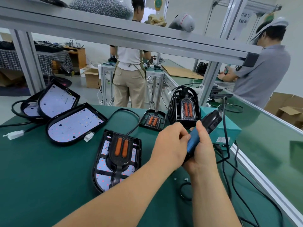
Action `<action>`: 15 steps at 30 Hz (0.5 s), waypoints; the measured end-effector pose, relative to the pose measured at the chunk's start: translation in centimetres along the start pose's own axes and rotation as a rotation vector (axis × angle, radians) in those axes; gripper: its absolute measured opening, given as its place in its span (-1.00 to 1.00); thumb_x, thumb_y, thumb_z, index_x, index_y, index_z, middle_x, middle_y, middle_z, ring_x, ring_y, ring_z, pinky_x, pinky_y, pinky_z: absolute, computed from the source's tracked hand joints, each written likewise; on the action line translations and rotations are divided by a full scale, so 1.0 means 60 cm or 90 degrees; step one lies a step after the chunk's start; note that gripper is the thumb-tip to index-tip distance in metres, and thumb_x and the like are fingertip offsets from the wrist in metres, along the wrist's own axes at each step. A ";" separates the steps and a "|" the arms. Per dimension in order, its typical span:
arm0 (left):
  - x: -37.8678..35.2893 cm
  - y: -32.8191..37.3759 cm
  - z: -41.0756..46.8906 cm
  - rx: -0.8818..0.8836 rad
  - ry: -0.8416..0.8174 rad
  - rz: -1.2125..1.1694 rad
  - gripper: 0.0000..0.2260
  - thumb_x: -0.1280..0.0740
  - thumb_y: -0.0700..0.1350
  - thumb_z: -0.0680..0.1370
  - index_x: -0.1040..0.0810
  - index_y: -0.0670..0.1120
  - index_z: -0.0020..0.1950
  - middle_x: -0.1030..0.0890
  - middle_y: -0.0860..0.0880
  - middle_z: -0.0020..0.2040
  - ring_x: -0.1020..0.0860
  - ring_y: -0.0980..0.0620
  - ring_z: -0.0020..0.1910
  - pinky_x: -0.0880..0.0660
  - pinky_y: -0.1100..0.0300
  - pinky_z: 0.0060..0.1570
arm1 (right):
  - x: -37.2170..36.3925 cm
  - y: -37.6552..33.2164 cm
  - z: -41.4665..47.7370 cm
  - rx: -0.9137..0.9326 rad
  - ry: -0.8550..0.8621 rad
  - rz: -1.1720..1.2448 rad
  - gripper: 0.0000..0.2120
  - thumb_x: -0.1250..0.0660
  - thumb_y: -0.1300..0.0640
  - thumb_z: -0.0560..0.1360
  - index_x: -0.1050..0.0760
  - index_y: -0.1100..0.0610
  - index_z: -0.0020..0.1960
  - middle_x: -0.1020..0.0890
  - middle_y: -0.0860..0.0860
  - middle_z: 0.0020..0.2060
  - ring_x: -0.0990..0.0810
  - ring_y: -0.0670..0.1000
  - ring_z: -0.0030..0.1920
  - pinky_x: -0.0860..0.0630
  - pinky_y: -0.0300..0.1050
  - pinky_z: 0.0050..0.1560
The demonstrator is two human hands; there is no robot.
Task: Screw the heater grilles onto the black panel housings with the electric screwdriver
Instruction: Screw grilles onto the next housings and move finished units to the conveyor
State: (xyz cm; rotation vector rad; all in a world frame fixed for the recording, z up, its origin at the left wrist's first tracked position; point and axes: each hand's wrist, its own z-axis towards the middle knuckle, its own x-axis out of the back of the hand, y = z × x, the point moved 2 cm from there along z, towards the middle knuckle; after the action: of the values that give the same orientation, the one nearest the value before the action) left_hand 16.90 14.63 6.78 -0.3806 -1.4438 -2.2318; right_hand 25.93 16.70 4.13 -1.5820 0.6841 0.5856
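Heater grille (120,149), black with two orange bars, lies on a black panel housing (101,171) on the green worktop (49,177), just left of the hands and touching neither. Both hands meet above the worktop on the electric screwdriver (194,141), which tilts up toward the right. The right hand (202,153) is wrapped round its blue grip from the near side with the thumb lying up along it. The left hand (170,143) has its fingers curled in against the lower part of the same grip. The tool's bit end is hidden behind the hands; its black upper body sticks out beyond them, and a black cable (225,122) runs from its top. Behind the hands a smaller grille (153,121) lies flat, and just right of it a stack of grilles (184,107) stands upright beside a teal box (232,128). Further left are more housings with white LED boards facing up: a flat housing (75,126), and behind it a tilted housing (57,100) leaning on a third housing (27,108). A white connector (15,134) lies at the far left and another white plug (89,136) sits by the flat housing's rim. Small screws (186,179) lie loose on the worktop near the right forearm. Two other people stand at benches beyond.
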 end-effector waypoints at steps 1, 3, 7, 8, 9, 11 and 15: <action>-0.001 0.001 -0.001 -0.028 0.007 0.026 -0.86 -0.31 -0.10 0.59 -0.44 -0.04 -0.16 -0.54 0.02 -0.15 -0.49 0.00 -0.13 -0.45 0.07 -0.10 | 0.000 0.001 0.001 0.001 0.000 0.002 -0.45 -0.45 -0.15 0.39 -0.48 0.11 0.27 -0.71 0.14 -0.13 -0.73 0.14 -0.10 -0.65 0.01 -0.24; -0.004 0.000 0.000 -0.062 0.004 0.077 -0.86 -0.27 -0.10 0.60 -0.39 -0.04 -0.14 -0.53 -0.03 -0.13 -0.48 -0.07 -0.12 -0.43 0.01 -0.11 | 0.004 0.003 0.005 0.017 0.018 0.006 -0.50 -0.43 -0.14 0.44 -0.47 0.10 0.27 -0.67 0.10 -0.12 -0.72 0.11 -0.12 -0.63 -0.01 -0.20; 0.007 -0.040 0.014 0.069 -0.047 0.200 -0.89 -0.24 -0.09 0.64 -0.41 -0.09 -0.04 -0.57 -0.11 -0.01 -0.45 -0.09 -0.09 -0.37 0.07 -0.12 | 0.012 -0.014 0.010 0.123 0.123 0.004 -0.71 -0.43 -0.09 0.48 -0.42 0.06 -0.02 -0.45 -0.02 -0.32 -0.49 -0.04 -0.40 -0.50 -0.15 -0.33; 0.012 -0.051 0.016 0.114 -0.072 0.245 -0.87 -0.24 -0.07 0.65 -0.43 -0.10 -0.03 -0.60 -0.12 0.00 -0.46 -0.09 -0.09 -0.36 0.10 -0.13 | 0.013 -0.021 0.008 0.151 0.138 0.023 -0.72 -0.44 -0.05 0.48 -0.41 0.08 -0.03 -0.43 -0.03 -0.37 -0.46 -0.05 -0.44 -0.48 -0.19 -0.37; 0.017 -0.060 0.018 0.144 -0.098 0.285 -0.83 -0.25 -0.04 0.65 -0.46 -0.13 -0.05 -0.62 -0.13 0.00 -0.50 -0.11 -0.09 -0.38 0.11 -0.13 | 0.014 -0.027 0.005 0.170 0.143 0.048 -0.73 -0.46 0.00 0.48 -0.42 0.11 -0.02 -0.45 -0.02 -0.39 -0.47 -0.05 -0.45 -0.48 -0.19 -0.37; 0.024 -0.069 0.022 0.167 -0.126 0.304 -0.71 -0.28 0.02 0.64 -0.47 -0.15 -0.16 -0.65 -0.13 -0.08 -0.55 -0.14 -0.13 -0.44 0.11 -0.14 | 0.014 -0.037 -0.001 0.194 0.138 0.094 -0.76 -0.44 0.07 0.50 -0.42 0.14 0.00 -0.49 0.00 -0.39 -0.50 -0.03 -0.44 -0.49 -0.20 -0.36; 0.033 -0.080 0.017 0.330 -0.049 -0.136 -0.71 -0.35 0.01 0.61 -0.54 -0.14 -0.23 -0.57 -0.04 -0.32 -0.52 -0.02 -0.32 -0.56 0.15 -0.21 | 0.009 -0.042 -0.014 0.253 0.134 0.170 -0.79 -0.37 0.09 0.54 -0.39 0.16 0.04 -0.50 0.02 -0.39 -0.52 0.02 -0.39 -0.51 -0.18 -0.29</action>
State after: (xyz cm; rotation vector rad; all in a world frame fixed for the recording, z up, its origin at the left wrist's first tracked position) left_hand 12.71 16.79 4.35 -0.1445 -2.1096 -1.9056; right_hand 28.09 16.00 5.56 -1.1972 1.1092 0.4450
